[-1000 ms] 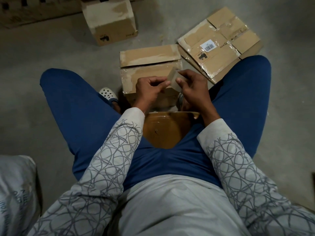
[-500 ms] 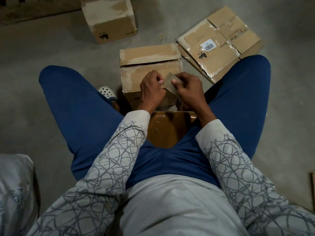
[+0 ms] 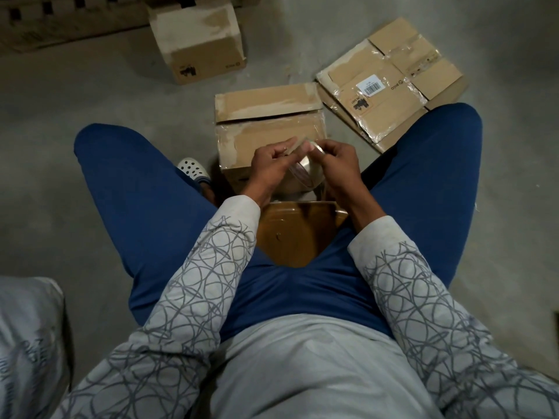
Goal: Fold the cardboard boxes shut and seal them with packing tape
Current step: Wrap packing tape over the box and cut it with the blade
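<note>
A: What lies around the person on the floor (image 3: 75, 95)?

B: The person sits on a brown stool (image 3: 290, 234), knees wide apart in blue trousers. Far ahead on the left stands a closed box (image 3: 198, 40). On the right, just beside the right knee, lie flattened boxes (image 3: 390, 83) with a barcode label and shiny old tape on top. At the lower left edge there is a grey sack (image 3: 27, 343). One white shoe with holes (image 3: 193, 170) shows beside the left thigh.

A: And the box for the task?

B: The cardboard box (image 3: 269, 122) stands on the floor between the knees, straight in front of the stool. Its two top flaps are folded down, but a dark gap stays between the far flap and the near one. Torn patches of old tape are on the flaps.

A: Does something cover it?

B: Yes, both hands are above its near part and hide that edge.

A: What do the hands do?

B: The left hand (image 3: 269, 164) is closed, with its fingertips pinching the free end of the tape. The right hand (image 3: 340, 164) is closed around the roll of packing tape (image 3: 305, 173). The roll is between the two hands, over the near side of the box. Whether it touches the box, I cannot tell.
</note>
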### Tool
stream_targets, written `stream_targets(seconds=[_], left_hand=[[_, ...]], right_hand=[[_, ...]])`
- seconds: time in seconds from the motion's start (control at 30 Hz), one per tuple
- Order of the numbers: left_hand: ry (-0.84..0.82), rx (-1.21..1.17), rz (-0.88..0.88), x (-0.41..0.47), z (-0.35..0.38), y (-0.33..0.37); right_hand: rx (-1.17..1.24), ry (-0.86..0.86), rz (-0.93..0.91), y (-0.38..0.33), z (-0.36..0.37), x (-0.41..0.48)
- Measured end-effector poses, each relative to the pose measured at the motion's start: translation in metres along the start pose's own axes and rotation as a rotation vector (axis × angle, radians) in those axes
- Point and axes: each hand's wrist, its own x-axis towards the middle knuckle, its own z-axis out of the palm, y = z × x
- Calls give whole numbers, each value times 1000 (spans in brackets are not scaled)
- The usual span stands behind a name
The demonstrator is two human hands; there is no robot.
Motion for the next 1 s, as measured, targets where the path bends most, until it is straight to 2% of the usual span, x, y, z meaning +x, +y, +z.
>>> stream_targets(seconds=[0.1, 0.17, 0.3, 0.57, 0.7, 1.0], left_hand=[[3, -102, -55, 0, 3, 3], [71, -51, -85, 4, 2, 1], [198, 180, 21, 7, -4, -3], [374, 292, 146, 4, 0, 1], [396, 201, 100, 3, 2, 4], [366, -220, -126, 14, -7, 6]], right_hand=[[23, 9, 20, 1, -2, -1], [13, 12, 16, 1, -2, -3], [-93, -20, -27, 1, 1, -7], [-99, -20, -35, 2, 7, -7], [-111, -13, -55, 2, 10, -7], [-141, 12, -132, -2, 15, -6]])
